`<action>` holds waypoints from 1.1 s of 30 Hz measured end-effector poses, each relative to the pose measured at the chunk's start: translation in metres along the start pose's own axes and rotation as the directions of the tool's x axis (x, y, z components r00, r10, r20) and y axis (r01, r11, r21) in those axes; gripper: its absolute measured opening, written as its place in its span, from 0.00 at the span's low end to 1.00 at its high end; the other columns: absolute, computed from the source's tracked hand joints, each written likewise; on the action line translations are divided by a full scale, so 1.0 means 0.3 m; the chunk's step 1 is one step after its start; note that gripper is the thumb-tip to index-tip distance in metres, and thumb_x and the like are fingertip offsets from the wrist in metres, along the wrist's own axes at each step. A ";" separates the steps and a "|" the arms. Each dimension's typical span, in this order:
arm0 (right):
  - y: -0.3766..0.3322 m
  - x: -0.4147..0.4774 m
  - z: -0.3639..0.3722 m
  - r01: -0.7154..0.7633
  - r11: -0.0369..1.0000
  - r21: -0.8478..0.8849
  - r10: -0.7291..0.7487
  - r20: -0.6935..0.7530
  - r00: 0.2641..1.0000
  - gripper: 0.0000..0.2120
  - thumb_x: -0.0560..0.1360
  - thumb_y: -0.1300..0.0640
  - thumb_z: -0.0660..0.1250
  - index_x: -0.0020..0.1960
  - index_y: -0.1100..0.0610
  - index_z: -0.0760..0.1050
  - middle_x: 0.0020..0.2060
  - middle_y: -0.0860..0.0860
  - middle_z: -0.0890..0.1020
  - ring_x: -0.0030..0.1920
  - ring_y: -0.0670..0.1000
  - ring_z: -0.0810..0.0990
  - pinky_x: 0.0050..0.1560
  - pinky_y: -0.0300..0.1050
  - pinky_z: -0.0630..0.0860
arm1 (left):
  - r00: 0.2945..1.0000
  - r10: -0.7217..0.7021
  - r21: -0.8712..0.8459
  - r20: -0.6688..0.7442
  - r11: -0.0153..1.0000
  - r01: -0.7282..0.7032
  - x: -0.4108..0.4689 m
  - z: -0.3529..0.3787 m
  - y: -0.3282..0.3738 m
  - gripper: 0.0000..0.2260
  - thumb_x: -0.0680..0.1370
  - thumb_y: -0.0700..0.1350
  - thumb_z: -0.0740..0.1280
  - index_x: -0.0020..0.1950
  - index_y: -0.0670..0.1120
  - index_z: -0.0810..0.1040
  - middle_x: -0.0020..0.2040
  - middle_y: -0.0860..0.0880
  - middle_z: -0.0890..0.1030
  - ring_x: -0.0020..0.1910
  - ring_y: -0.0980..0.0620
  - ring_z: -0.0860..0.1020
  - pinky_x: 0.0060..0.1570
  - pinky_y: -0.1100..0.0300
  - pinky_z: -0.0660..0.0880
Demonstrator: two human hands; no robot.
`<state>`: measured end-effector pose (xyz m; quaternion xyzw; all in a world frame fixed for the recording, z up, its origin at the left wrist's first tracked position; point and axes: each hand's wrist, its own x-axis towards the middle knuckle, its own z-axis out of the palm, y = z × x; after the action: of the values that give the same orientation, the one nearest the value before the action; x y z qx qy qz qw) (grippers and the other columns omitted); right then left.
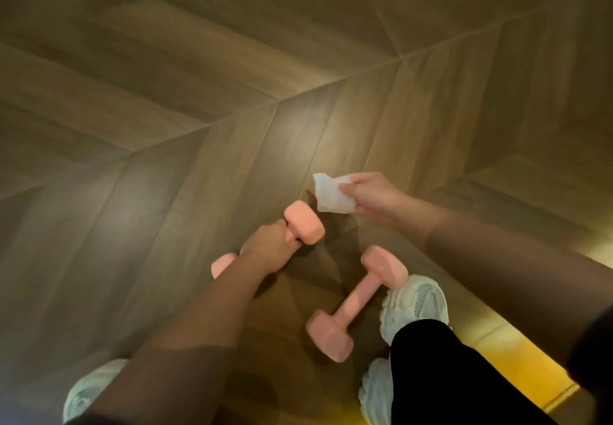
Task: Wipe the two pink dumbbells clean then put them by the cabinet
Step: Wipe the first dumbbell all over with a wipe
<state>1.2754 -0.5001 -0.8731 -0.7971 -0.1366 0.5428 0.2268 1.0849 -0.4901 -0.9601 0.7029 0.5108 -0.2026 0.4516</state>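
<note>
- Head view: left grip (265,248) wraps the handle of one pink dumbbell (303,227); right grip (368,195) pinches white wipe (331,195).
- Risk: we may kick second dumbbell (356,305) by our shoe (414,305).

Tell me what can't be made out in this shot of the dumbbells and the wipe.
Head view.
- Held dumbbell: handle hidden by the left hand gripping it; near end partly behind the forearm.
- Cabinet: outside the frame.
- Dirt on the dumbbells or the wipe in the right hand: too blurred and dim.
- Floor dumbbell: touching the shoe or not, cannot tell.
</note>
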 end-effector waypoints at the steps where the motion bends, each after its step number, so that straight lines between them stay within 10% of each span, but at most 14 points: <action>1: -0.001 0.003 0.001 0.009 1.000 -0.017 -0.009 -0.007 1.000 0.16 0.81 0.64 0.63 0.68 0.66 0.73 0.64 0.64 0.78 0.63 0.61 0.79 0.63 0.54 0.76 | 1.000 0.002 -0.003 0.006 1.000 -0.002 0.001 -0.004 -0.001 0.18 0.80 0.54 0.63 0.65 0.46 0.73 0.61 0.42 0.80 0.57 0.40 0.78 0.54 0.50 0.75; 8: -0.120 -0.142 -0.017 0.219 0.949 -0.227 -0.219 0.026 0.975 0.10 0.80 0.62 0.63 0.57 0.65 0.80 0.46 0.56 0.80 0.45 0.52 0.79 0.36 0.38 0.76 | 0.999 0.032 -0.059 0.035 0.998 -0.030 -0.196 -0.147 0.003 0.14 0.80 0.50 0.63 0.62 0.44 0.76 0.59 0.41 0.81 0.56 0.41 0.79 0.50 0.55 0.73; 14: -0.345 -0.617 -0.006 0.552 0.812 -0.189 -0.534 0.143 0.834 0.10 0.79 0.65 0.62 0.55 0.61 0.82 0.45 0.52 0.83 0.41 0.43 0.78 0.43 0.38 0.76 | 0.978 0.111 -0.320 -0.175 0.933 -0.163 -0.660 -0.438 0.094 0.22 0.73 0.65 0.70 0.55 0.49 0.73 0.41 0.50 0.79 0.31 0.54 0.75 0.26 0.65 0.70; 20: -0.362 -1.119 -0.004 0.784 0.589 -0.195 -0.781 0.110 0.614 0.12 0.79 0.63 0.62 0.52 0.67 0.82 0.56 0.64 0.83 0.46 0.56 0.80 0.51 0.53 0.77 | 0.899 0.177 -0.319 -0.400 0.893 -0.318 -1.164 -0.625 0.208 0.23 0.70 0.71 0.65 0.43 0.52 0.71 0.35 0.50 0.78 0.24 0.55 0.73 0.25 0.62 0.70; 26: -0.218 -1.319 0.032 0.766 0.597 0.241 -0.795 0.050 0.604 0.12 0.81 0.65 0.61 0.49 0.58 0.83 0.46 0.51 0.87 0.46 0.44 0.82 0.49 0.38 0.79 | 0.844 0.128 -0.324 -0.520 0.885 -0.334 -1.430 -0.533 0.208 0.26 0.63 0.75 0.64 0.44 0.55 0.74 0.38 0.58 0.78 0.28 0.62 0.74 0.29 0.63 0.69; 33: -0.167 -1.245 0.059 0.753 0.633 0.180 -0.774 0.159 0.612 0.13 0.80 0.65 0.63 0.46 0.54 0.83 0.45 0.42 0.85 0.46 0.39 0.81 0.51 0.34 0.75 | 0.814 0.086 -0.408 -0.575 0.832 -0.376 -1.349 -0.350 0.178 0.18 0.72 0.68 0.67 0.51 0.57 0.74 0.40 0.60 0.79 0.33 0.64 0.77 0.33 0.68 0.69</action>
<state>1.1210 -0.6266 -0.5530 -0.5851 -0.4614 0.4854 0.4573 0.9543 -0.6219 -0.5816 0.6464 0.5575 0.2001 0.4809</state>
